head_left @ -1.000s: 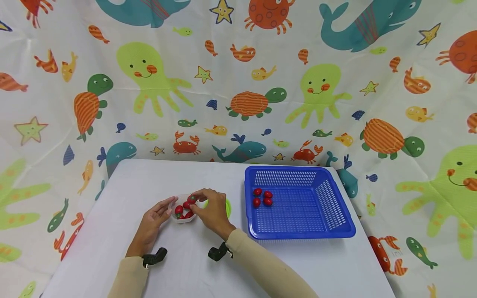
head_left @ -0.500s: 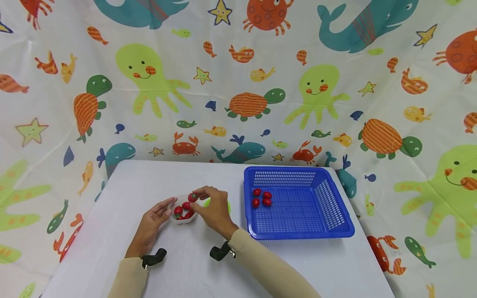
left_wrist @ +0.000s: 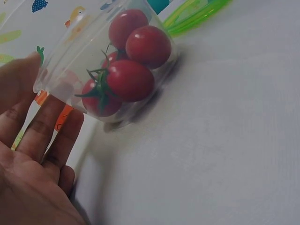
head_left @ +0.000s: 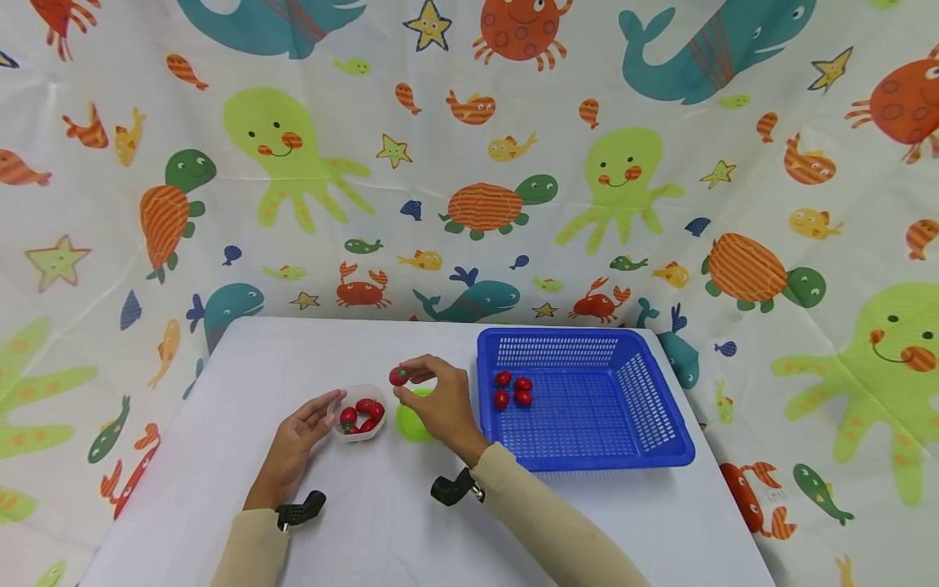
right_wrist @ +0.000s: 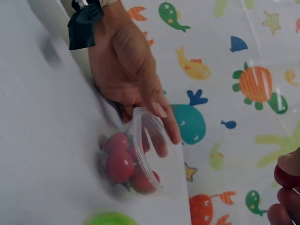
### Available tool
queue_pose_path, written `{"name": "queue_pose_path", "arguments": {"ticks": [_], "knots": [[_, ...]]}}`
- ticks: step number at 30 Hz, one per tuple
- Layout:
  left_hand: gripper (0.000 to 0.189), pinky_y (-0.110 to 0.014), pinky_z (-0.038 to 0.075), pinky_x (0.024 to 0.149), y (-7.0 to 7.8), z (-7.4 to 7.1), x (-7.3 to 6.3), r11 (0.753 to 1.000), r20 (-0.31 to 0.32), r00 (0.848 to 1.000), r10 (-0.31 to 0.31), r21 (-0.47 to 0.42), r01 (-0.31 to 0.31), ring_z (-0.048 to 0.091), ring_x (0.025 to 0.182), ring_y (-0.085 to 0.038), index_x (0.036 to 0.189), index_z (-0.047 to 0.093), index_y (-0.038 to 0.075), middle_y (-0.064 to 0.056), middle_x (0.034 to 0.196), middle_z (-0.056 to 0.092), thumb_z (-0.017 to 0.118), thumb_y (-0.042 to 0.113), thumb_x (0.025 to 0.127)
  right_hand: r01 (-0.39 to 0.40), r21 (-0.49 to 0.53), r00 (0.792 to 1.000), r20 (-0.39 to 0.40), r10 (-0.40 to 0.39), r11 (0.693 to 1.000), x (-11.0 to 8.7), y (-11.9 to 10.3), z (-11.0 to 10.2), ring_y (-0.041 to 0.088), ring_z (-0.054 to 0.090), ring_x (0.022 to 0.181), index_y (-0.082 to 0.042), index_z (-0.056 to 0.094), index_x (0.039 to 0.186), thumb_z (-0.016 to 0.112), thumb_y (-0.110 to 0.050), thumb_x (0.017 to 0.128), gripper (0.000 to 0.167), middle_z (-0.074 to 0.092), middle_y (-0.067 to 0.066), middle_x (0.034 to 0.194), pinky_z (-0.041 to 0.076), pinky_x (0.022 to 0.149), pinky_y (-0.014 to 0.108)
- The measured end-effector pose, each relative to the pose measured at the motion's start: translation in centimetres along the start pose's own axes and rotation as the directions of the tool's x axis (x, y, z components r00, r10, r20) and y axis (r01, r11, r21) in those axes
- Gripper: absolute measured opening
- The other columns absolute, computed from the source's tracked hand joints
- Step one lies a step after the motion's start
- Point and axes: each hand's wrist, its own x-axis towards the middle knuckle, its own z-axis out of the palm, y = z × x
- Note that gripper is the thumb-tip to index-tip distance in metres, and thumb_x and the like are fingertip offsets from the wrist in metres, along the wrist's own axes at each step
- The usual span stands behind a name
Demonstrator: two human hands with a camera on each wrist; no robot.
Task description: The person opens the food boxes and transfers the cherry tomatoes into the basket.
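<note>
Between the thumb and fingers of my right hand (head_left: 443, 403), a red cherry tomato (head_left: 398, 376) with a green stem is pinched above the table. My left hand (head_left: 297, 436) rests against the left side of a small clear plastic container (head_left: 359, 438), its fairly straight fingers touching the wall and rim. Several cherry tomatoes (left_wrist: 131, 79) lie in the container, some with green calyxes, seen through its wall in the left wrist view. Only part of the right hand shows at the edge of the right wrist view, with its tomato.
A round lime-green lid-like piece (head_left: 412, 424) lies right of the container, partly under the right hand. Farther right stands a blue perforated basket (head_left: 587, 458) with several cherry tomatoes (head_left: 523, 398) in its left part. A sea-animal printed cloth (head_left: 484, 147) hangs behind the white table (head_left: 352, 522).
My right hand has lifted a cherry tomato out of the container and moved right and away with it, uncovering more of the green lid-like piece. The left hand stays at the container.
</note>
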Motion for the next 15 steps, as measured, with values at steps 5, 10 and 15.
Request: {"name": "queue_pose_path", "arguments": {"ticks": [5, 10, 15], "knots": [[0.056, -0.003, 0.041, 0.105, -0.1, -0.1, 0.0, 0.999, 0.006, 1.0, 0.019, -0.027, -0.019, 0.049, 0.137, 0.017, 0.162, 0.044, 0.014, -0.005, 0.169, 0.046, 0.058, 0.031, 0.111, -0.05, 0.005, 0.999, -0.018, 0.051, 0.999, 0.2, 0.5, -1.2, 0.009, 0.069, 0.108, -0.023, 0.075, 0.126, 0.085, -0.028, 0.093, 0.035, 0.078, -0.009, 0.113, 0.057, 0.099, 0.03], [0.056, -0.003, 0.041, 0.106, -0.1, -0.1, 0.0, 1.0, 0.006, 1.0, 0.02, -0.011, -0.02, 0.047, 0.139, 0.017, 0.162, 0.044, 0.015, -0.003, 0.169, 0.046, 0.058, 0.031, 0.111, -0.083, 0.025, 0.996, -0.026, 0.083, 0.996, 0.3, 0.9, -2.4, 0.013, 0.07, 0.107, -0.022, 0.076, 0.125, 0.086, -0.026, 0.092, 0.035, 0.078, -0.006, 0.113, 0.057, 0.097, 0.031], [0.055, -0.003, 0.041, 0.106, -0.1, -0.1, 0.0, 1.0, 0.004, 1.0, 0.021, -0.008, -0.021, 0.047, 0.139, 0.017, 0.162, 0.044, 0.015, -0.003, 0.168, 0.046, 0.058, 0.031, 0.111, -0.094, 0.033, 0.995, -0.043, 0.095, 0.995, 0.3, 1.2, -3.9, 0.015, 0.071, 0.106, -0.022, 0.076, 0.123, 0.087, -0.024, 0.091, 0.035, 0.079, -0.004, 0.114, 0.059, 0.099, 0.037]]}}
